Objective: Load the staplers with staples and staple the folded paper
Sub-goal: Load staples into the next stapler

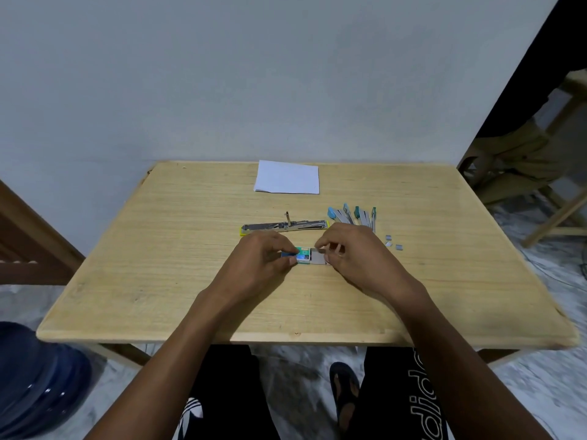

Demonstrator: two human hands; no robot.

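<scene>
A small green and blue staple box (302, 254) lies on the wooden table (158, 249), its inner tray (317, 257) slid out to the right. My left hand (263, 258) pinches the box sleeve. My right hand (346, 252) has its fingertips closed on the pulled-out tray or the staples in it; which one is hidden. Just behind the hands a yellow stapler (282, 227) lies flipped open flat, its metal channel exposed. Several blue and teal staplers (352, 215) lie open in a fan at the right. The folded white paper (287, 177) rests at the far edge.
A few loose staple strips (393, 244) lie right of my right hand. A blue water jug (35, 382) stands on the floor at the left. A wooden stool (565, 160) and a seated person's legs are at the far right. The wall is close behind the table.
</scene>
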